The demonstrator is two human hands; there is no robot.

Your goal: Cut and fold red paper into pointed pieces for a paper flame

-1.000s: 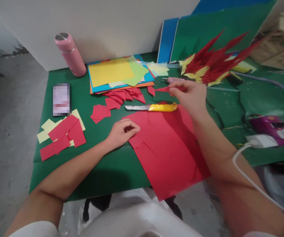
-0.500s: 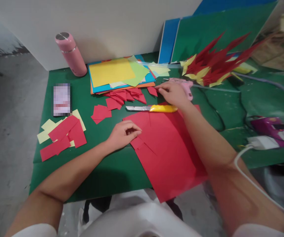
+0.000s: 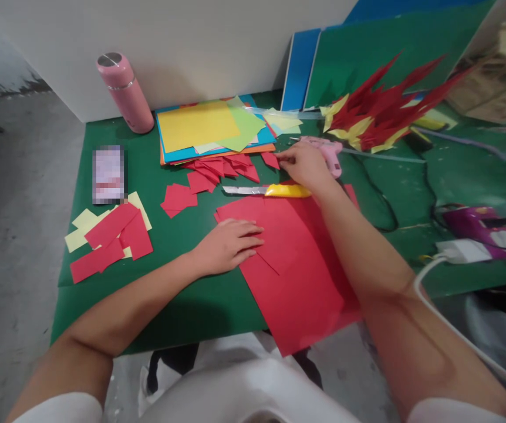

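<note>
My left hand (image 3: 230,245) lies flat on the left part of a large red paper sheet (image 3: 306,276), fingers stretched out. A slit line shows in the sheet beside its fingertips. Farther back, my right hand (image 3: 303,164) has its fingers pinched at the right tip of a small red paper piece (image 3: 270,160). Left of that piece lies a pile of cut red pieces (image 3: 222,167). A yellow utility knife (image 3: 286,190) with its blade out rests along the sheet's far edge, just below my right hand.
Behind the pile is a stack of coloured paper (image 3: 200,126). A pink glue gun (image 3: 332,154) lies beyond my right hand, near a red-and-yellow paper flame shape (image 3: 380,111). At left are a phone (image 3: 108,175), paper scraps (image 3: 112,235) and a pink bottle (image 3: 126,94). Cables run at right.
My left hand has gone from curled fingers at the sheet's left edge to lying flat on it, covering the small flap there. My right hand stays at the small red piece.
</note>
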